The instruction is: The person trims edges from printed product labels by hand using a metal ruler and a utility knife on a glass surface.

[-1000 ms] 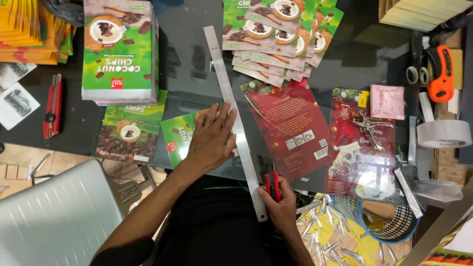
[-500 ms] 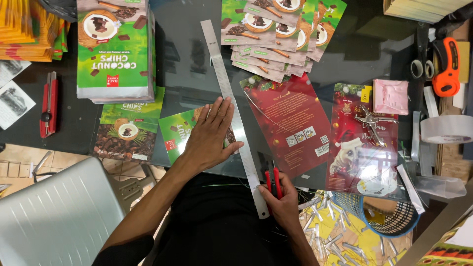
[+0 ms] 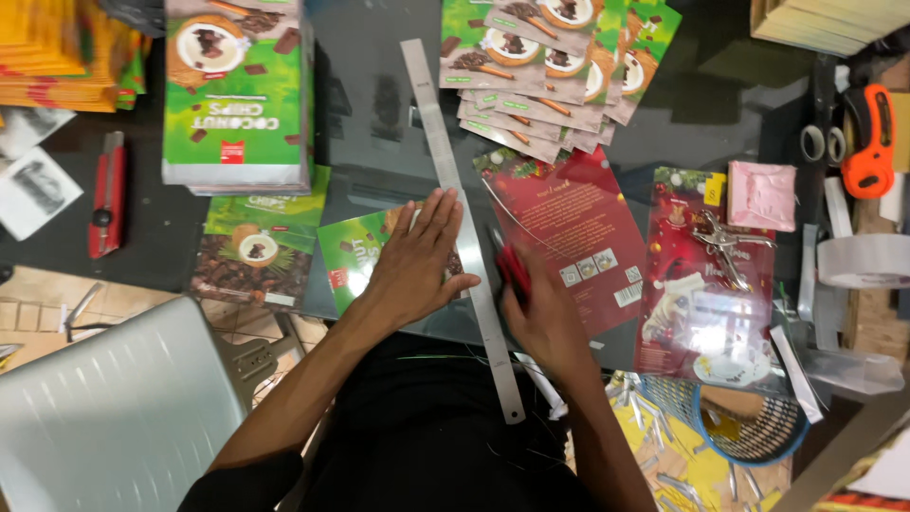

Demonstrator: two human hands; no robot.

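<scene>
The dark glass table [image 3: 379, 123] carries everything, and the long steel ruler [image 3: 445, 152] lying slantwise across it serves as the marker for the rest. Left of the ruler's far end stands a tall stack of green pouches [image 3: 237, 95]; right of that end a second lot of pouches [image 3: 550, 66] is fanned out. The red printed sheet [image 3: 578, 237] lies just right of the ruler, its edge against it, and a single green pouch [image 3: 346, 261] lies just left.

The left hand [image 3: 417, 261] lies flat over the ruler's middle, fingers straight and slightly apart, pinning it down. The right hand [image 3: 545, 318], just right of the ruler, has its fingers clamped on a red cutter [image 3: 512, 270] at the ruler's edge.

This looks like a cut run along the ruler. A clean stroke calls for steady downward pressure from the left hand and the blade kept tight to the steel.
</scene>
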